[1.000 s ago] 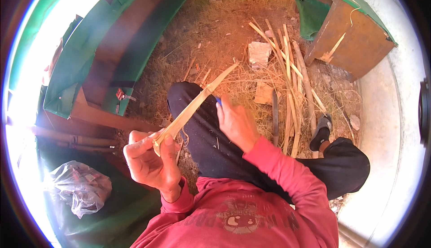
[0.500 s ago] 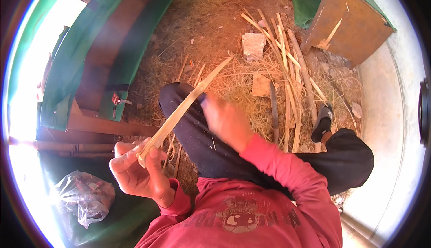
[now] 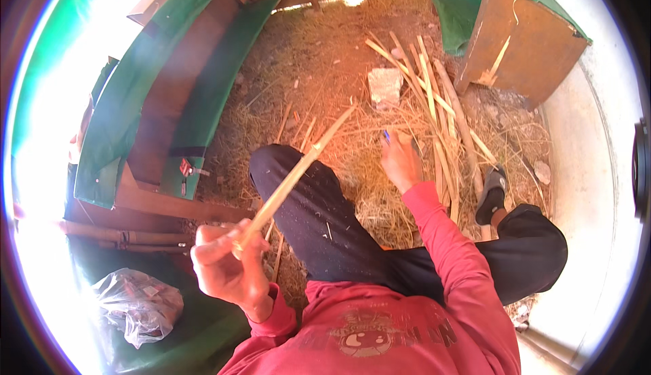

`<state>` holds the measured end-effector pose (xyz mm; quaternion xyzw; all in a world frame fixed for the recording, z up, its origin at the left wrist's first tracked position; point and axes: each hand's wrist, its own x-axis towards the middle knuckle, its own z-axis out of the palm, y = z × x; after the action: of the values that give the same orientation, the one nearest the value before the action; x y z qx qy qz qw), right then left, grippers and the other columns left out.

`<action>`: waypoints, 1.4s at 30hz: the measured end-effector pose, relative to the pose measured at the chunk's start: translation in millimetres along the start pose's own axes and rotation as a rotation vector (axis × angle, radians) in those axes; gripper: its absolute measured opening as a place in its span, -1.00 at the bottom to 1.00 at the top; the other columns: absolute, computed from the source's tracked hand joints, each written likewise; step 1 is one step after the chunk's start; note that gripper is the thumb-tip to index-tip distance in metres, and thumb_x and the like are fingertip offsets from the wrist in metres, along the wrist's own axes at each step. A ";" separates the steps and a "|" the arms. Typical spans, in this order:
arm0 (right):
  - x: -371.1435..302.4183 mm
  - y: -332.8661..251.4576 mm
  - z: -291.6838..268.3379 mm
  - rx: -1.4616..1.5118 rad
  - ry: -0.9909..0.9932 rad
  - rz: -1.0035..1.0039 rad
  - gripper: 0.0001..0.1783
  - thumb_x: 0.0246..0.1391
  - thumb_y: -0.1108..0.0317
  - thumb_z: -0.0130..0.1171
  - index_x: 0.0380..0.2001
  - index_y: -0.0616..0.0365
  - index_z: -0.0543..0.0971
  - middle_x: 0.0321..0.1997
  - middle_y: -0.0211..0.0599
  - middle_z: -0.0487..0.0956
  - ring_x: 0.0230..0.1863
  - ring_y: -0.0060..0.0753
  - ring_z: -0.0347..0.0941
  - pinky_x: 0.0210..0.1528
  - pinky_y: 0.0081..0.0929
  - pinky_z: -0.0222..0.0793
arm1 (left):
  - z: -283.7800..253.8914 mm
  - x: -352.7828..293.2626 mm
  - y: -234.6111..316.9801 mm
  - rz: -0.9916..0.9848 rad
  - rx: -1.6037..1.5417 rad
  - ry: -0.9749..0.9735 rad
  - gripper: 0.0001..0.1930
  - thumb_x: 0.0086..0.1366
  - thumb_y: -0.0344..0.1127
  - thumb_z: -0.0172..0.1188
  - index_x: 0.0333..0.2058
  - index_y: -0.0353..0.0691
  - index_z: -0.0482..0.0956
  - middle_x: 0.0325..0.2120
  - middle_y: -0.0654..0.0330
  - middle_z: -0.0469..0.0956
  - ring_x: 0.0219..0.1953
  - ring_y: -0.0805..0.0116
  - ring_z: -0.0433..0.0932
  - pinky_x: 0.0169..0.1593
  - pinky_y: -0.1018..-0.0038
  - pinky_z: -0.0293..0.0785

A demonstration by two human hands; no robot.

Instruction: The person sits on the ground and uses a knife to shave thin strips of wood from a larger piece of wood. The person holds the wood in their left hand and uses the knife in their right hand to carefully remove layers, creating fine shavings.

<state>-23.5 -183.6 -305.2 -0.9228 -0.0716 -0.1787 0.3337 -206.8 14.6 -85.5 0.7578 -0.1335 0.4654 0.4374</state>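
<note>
My left hand (image 3: 234, 263) pinches the near end of a pale split bamboo strip (image 3: 293, 180). The strip slants up and away to the right, across my raised knee, and narrows toward its far end. Further right, my right hand (image 3: 400, 161) is closed above the straw, beside a pile of long bamboo strips (image 3: 434, 104). A small blue spot shows at its fingers; what the hand holds, if anything, I cannot make out. The hand partly covers a flat wooden block on the ground.
A pale stone block (image 3: 385, 87) lies beyond my right hand. Along the left stand green-covered boards (image 3: 203, 97) and a clear plastic bag (image 3: 139, 304). A brown wooden panel (image 3: 529, 49) leans at the far right, near a pale wall (image 3: 583, 165). Straw covers the ground.
My right hand has moved away from the strip, rightward to the block and the bamboo pile. My left hand still holds the strip, slightly further right and lower in view.
</note>
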 end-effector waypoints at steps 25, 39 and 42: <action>-18.1 9.5 21.6 0.073 -0.170 0.123 -0.75 0.28 0.23 -0.05 -0.29 0.23 0.43 -0.71 -0.10 0.47 -0.67 0.04 0.45 -0.56 -0.04 0.32 | 3.1 4.3 -7.8 0.036 0.021 -0.012 -0.72 0.07 -0.64 0.28 -0.27 -0.34 0.38 -0.50 0.06 0.37 -0.68 0.44 0.44 -0.56 0.61 0.45; -12.4 -101.2 -27.5 0.120 -0.077 -0.189 -0.80 0.23 0.28 0.02 -0.20 0.19 0.43 -0.65 -0.09 0.50 -0.68 -0.05 0.46 -0.62 -0.10 0.35 | 10.5 6.5 -8.6 0.016 -0.056 0.059 -0.69 0.03 -0.66 0.33 -0.24 -0.36 0.46 -0.50 -0.04 0.47 -0.62 0.36 0.51 -0.55 0.58 0.45; -18.7 12.6 26.1 -0.051 -0.254 0.046 -0.74 0.25 0.30 -0.06 -0.10 0.21 0.45 -0.63 -0.07 0.51 -0.61 -0.04 0.49 -0.55 -0.05 0.38 | 8.2 13.2 -3.5 0.116 0.029 -0.126 -0.74 0.11 -0.58 0.31 -0.26 -0.32 0.42 -0.48 0.04 0.43 -0.61 0.38 0.48 -0.45 0.51 0.48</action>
<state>-30.3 -176.7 -338.2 -0.9477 -0.0875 -0.0542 0.3022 -192.8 13.0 -78.0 0.7829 -0.1978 0.4430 0.3894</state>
